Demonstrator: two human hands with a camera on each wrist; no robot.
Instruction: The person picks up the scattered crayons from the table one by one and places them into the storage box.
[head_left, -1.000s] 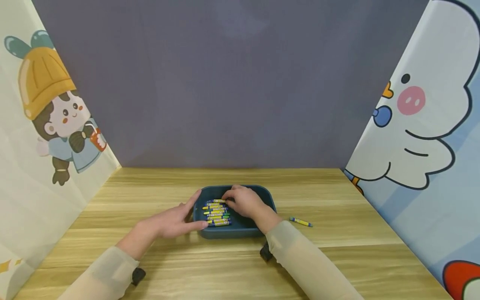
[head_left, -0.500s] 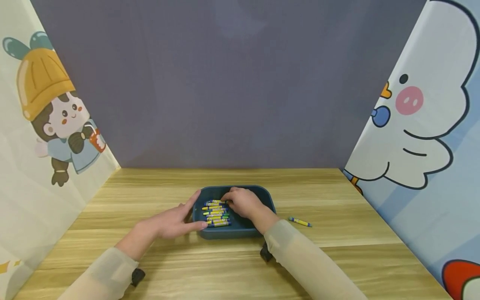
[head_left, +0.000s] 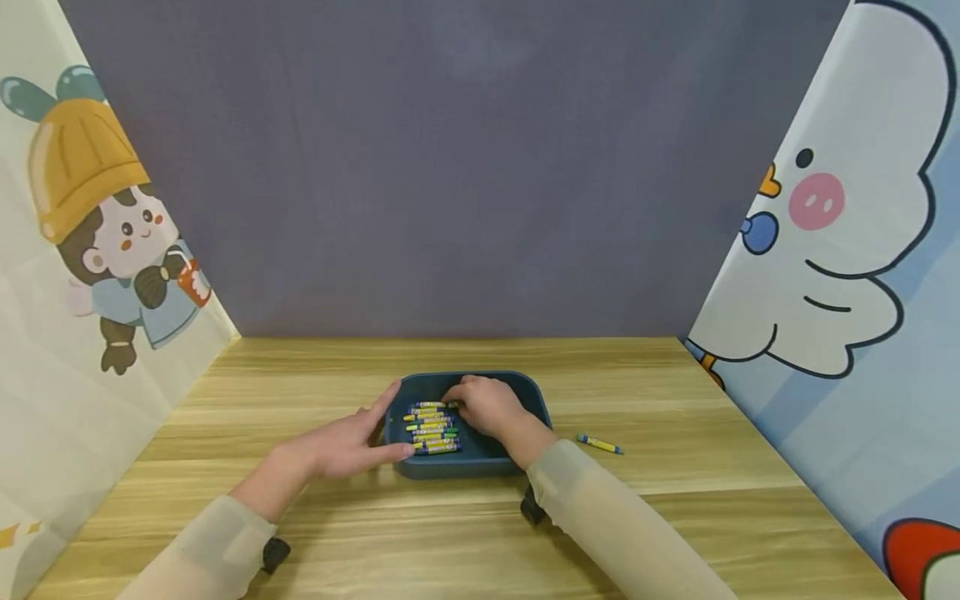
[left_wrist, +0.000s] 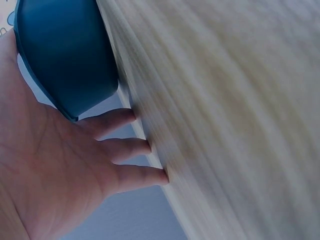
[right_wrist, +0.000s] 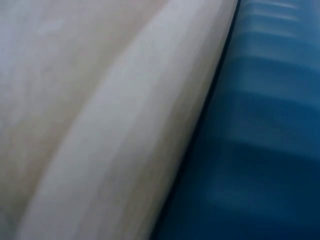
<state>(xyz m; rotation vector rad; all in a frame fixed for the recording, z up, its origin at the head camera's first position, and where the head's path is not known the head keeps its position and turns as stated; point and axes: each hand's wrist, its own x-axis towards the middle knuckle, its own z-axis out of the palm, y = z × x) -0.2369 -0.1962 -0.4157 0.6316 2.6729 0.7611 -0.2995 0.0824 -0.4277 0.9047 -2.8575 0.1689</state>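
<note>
A dark blue tray (head_left: 480,468) with rounded corners sits on the wooden table, and several yellow-wrapped crayons (head_left: 431,430) lie side by side in its left half. My left hand (head_left: 341,443) rests at the tray's left end, thumb and index finger spread along the rim. In the left wrist view the other fingers (left_wrist: 132,148) of that hand reach straight down to the tabletop. Inside the tray, my right hand (head_left: 491,406) pinches the right end of the rearmost crayon (head_left: 431,405). Only the tray's blue wall (right_wrist: 265,130) and the table show in the right wrist view.
One crayon (head_left: 600,444) lies outside the tray, on the table to its right. A grey panel (head_left: 465,167) rises behind the table (head_left: 337,533), and printed cartoon sheets flank it on both sides. A dark wrist device (head_left: 532,505) hangs under the right sleeve.
The rearmost crayon has settled slightly nearer the row under my right fingers. My left hand stays at the tray's end, and the view has shifted a little.
</note>
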